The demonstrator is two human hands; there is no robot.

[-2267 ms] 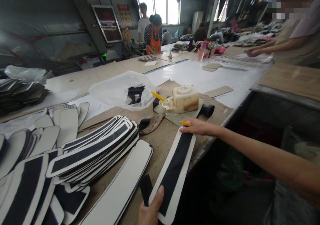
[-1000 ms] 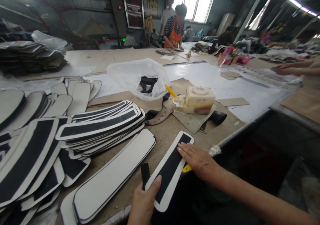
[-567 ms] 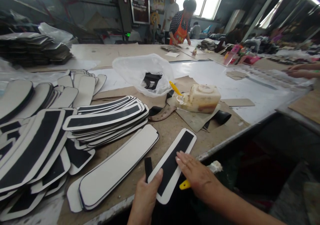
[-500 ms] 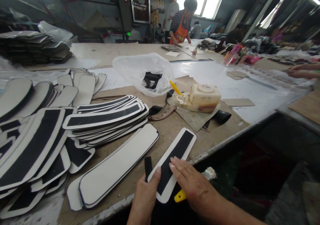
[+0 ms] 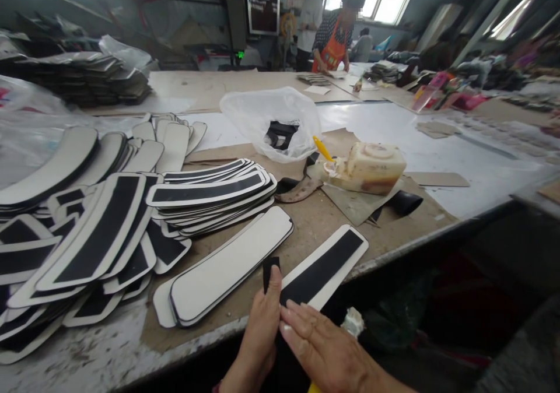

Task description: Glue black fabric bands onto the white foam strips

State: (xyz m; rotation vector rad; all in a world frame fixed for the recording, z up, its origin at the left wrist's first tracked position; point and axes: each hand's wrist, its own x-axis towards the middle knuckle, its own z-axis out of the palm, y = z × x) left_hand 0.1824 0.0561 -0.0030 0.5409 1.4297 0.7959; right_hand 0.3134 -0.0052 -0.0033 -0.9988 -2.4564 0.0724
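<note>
A white-edged panel with a black strip on it (image 5: 326, 270) lies slantwise at the table's front edge, its near end hidden by my hands. My left hand (image 5: 261, 320) is at that end, a small black strip (image 5: 270, 267) pinched beside its raised thumb. The fingers of my right hand (image 5: 321, 343) press together onto the panel's near end. Tucked under that palm is a yellow-handled brush (image 5: 353, 323), its white-caked head poking out at the right. Left of my hands are stacked plain white panels (image 5: 231, 267).
Piles of black-striped panels (image 5: 214, 192) cover the left side. Behind are a clear plastic bag (image 5: 273, 110) with black pieces and a stained plastic container (image 5: 371, 168) with another yellow-handled brush (image 5: 322, 148). A person in an orange apron (image 5: 332, 40) stands across the tables.
My right hand has slid down the panel to its near end, close against my left hand. The view has swung left, so the things on the table appear farther right.
</note>
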